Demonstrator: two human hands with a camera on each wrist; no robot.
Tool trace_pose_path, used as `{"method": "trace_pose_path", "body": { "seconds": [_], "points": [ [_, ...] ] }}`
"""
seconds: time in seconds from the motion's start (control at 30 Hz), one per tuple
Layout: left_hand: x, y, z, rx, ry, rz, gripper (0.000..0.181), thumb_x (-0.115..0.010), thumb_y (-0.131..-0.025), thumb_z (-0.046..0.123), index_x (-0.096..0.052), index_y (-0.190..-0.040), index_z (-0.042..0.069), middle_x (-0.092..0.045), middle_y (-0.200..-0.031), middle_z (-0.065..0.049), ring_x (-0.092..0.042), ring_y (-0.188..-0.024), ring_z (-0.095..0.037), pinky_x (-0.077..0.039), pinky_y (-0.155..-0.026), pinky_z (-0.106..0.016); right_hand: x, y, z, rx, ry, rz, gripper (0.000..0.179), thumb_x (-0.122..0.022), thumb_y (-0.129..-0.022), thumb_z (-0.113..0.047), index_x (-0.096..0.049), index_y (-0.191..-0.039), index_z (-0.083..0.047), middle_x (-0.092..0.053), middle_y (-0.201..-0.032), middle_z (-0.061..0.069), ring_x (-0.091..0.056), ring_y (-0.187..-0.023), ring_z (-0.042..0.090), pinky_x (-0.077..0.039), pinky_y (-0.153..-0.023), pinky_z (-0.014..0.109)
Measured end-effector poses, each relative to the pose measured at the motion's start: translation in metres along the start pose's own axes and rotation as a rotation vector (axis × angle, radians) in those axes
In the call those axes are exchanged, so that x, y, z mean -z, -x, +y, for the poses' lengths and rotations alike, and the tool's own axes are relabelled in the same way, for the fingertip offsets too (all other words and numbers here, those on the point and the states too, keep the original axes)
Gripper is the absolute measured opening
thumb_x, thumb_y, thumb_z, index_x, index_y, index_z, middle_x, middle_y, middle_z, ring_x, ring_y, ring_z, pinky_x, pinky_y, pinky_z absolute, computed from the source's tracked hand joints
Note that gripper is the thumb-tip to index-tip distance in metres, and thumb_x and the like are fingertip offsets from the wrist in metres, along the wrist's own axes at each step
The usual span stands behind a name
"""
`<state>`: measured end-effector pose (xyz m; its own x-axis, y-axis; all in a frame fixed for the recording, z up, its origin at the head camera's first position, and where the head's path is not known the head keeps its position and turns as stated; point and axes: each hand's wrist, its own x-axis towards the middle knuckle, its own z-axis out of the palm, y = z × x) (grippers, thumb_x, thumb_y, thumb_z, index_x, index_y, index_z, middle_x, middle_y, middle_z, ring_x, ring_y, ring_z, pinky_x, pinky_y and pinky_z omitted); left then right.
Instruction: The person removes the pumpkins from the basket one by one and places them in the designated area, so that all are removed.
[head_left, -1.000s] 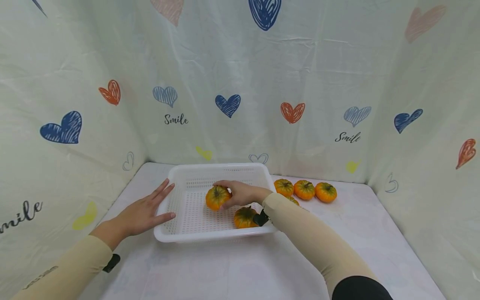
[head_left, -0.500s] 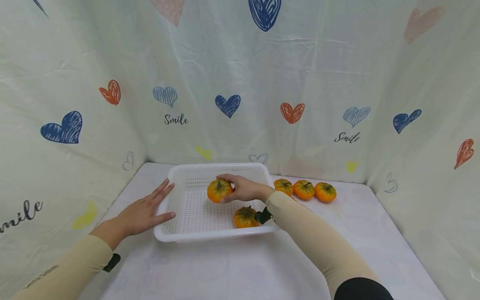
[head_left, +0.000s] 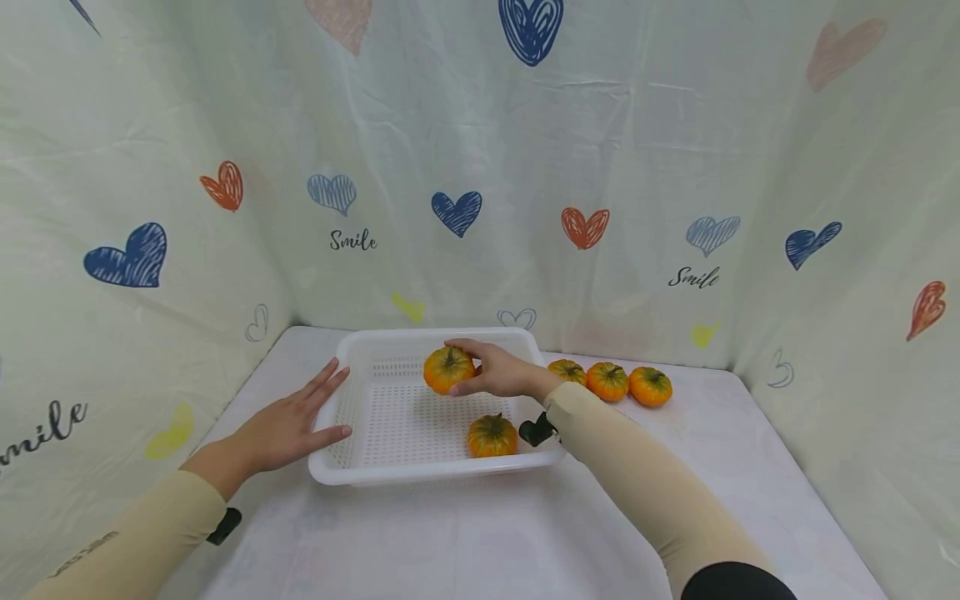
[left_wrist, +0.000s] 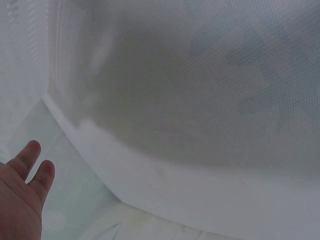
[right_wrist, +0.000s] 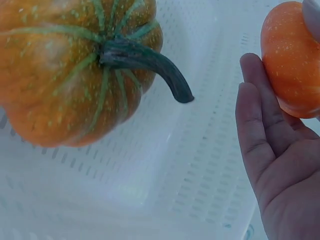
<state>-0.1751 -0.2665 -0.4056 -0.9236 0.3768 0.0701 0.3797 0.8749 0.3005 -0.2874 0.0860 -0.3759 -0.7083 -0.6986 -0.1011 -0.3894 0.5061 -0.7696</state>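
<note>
In the head view my right hand point(head_left: 501, 371) grips a small orange-and-green pumpkin point(head_left: 448, 370) over the white perforated basket point(head_left: 435, 476). The right wrist view shows the fingers against the orange side of the held pumpkin point(right_wrist: 290, 62), cut off at the frame edge. A second pumpkin point(head_left: 492, 436), with a dark curved stem, sits in the basket's near right corner. My left hand point(head_left: 288, 425) has its fingers spread and rests at the basket's left rim. Only part of the left hand point(left_wrist: 25, 190) shows in the left wrist view.
Right of the basket stand more pumpkins in a row: one by the rim point(head_left: 567, 371), a middle one point(head_left: 607, 382) and a right-hand one point(head_left: 651, 387). A white cloth point(head_left: 420, 542) covers the table. A curtain point(head_left: 637, 158) printed with hearts surrounds it on the back and sides.
My right hand has lifted the pumpkin up and moved it to the right and toward the back of the basket. The left hand has stayed in place.
</note>
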Motion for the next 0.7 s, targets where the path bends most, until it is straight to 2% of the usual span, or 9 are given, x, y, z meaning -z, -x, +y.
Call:
{"method": "trace_pose_path", "body": {
  "seconds": [0.37,0.57,0.7],
  "points": [
    [0.000,0.000,0.001,0.001,0.005,-0.002,0.090,-0.057,-0.094,0.060,-0.020,-0.160,0.011,-0.008,-0.166,-0.011,-0.040,-0.135,-0.048,-0.041,-0.099,-0.064,0.023,0.021,0.000,-0.009,-0.023,0.072,0.083,-0.078,-0.089,-0.028,-0.031,-0.157,-0.020,-0.049,-0.143,0.005,-0.058,-0.114,0.023,-0.053,-0.092,0.034],
    [0.000,0.000,0.000,0.004,0.001,0.000,0.090,-0.056,-0.094,0.060,-0.019,-0.160,0.011,-0.007,-0.167,-0.011,-0.040,-0.135,-0.048,-0.041,-0.099,-0.064,0.040,0.039,0.001,-0.017,-0.060,0.103,0.080,-0.076,-0.090,-0.025,-0.031,-0.157,-0.025,-0.047,-0.144,0.006,-0.060,-0.113,0.027,-0.054,-0.091,0.035],
    [0.000,0.000,0.001,0.008,0.007,-0.002,0.091,-0.057,-0.093,0.061,-0.019,-0.160,0.012,-0.007,-0.167,-0.011,-0.040,-0.135,-0.048,-0.041,-0.099,-0.064,0.051,0.055,0.002,-0.011,-0.096,0.114,0.081,-0.075,-0.092,-0.021,-0.029,-0.158,-0.023,-0.047,-0.144,0.011,-0.061,-0.113,0.028,-0.054,-0.092,0.036]
  ]
}}
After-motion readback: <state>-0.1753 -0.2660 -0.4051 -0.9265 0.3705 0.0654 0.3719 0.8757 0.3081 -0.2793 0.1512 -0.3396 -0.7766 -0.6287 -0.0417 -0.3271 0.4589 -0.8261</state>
